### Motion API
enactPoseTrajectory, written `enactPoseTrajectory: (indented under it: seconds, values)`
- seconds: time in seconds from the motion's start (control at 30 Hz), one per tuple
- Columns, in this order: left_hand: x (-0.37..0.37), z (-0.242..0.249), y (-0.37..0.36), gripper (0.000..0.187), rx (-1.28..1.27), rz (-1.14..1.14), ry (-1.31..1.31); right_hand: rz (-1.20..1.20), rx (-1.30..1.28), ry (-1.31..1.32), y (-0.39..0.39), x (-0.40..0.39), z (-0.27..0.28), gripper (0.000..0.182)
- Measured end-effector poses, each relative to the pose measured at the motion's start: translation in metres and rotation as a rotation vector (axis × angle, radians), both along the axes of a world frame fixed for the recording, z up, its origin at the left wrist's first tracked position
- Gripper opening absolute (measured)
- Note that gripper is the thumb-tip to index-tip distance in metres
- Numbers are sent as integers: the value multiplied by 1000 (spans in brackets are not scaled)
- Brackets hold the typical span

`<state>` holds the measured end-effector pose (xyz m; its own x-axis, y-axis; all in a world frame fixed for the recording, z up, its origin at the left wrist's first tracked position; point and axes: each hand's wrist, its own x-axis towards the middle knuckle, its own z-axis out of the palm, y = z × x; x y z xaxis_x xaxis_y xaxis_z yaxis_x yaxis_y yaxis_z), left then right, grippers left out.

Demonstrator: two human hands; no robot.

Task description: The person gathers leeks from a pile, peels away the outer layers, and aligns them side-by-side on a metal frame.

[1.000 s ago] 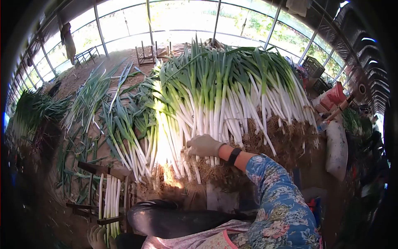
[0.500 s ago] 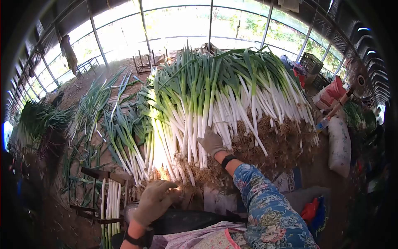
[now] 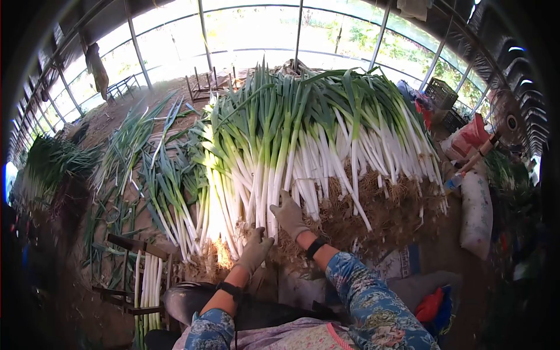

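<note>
A broad row of leeks lies with green leaves away from me and white stalks and roots toward me. My right hand, in a tan glove, is closed around the lower white stalks of several leeks near the middle of the row. Some of its fingers are hidden by the stalks. Just left of it and closer to me, my gloved left hand is at the root ends of the same leeks. Its thumb and fingers are apart, and no leek is visibly gripped in it.
At the lower left, a rusty metal rack holds several trimmed leeks. Loose leaves are strewn on the soil at left. On the right are a white sack, a red bag and a dark crate.
My left hand has moved right and forward to the root ends. My right hand has slid left and slightly toward me along the stalks, and the leeks beside it are bunched closer.
</note>
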<state>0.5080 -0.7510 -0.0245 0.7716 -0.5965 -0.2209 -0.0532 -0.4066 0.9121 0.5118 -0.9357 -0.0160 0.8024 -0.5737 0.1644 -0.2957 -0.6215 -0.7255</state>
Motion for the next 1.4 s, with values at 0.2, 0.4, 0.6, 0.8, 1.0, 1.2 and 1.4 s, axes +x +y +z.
enactPoseTrajectory:
  seconds: [0.2,0.4,0.6,0.8,1.0,1.2,1.4]
  values:
    - [-8,43,-18,56,-15,78,170,147,753,-36,-25,15,3,41]
    - [-5,53,-4,45,-139,-6,278,276,882,-76,-12,4,39,43]
    - [-26,111,30,42,-452,-98,855,238,1155,-528,-6,16,33,39]
    - [-77,148,75,45,-528,-47,1157,243,1686,-711,-12,43,53,38]
    - [-118,186,147,52,-573,7,1028,245,1900,-855,11,84,57,21]
    - [-143,199,225,65,-288,110,613,235,1852,-747,73,85,89,18]
    - [-130,223,311,56,-299,255,475,432,1767,-564,168,69,136,15]
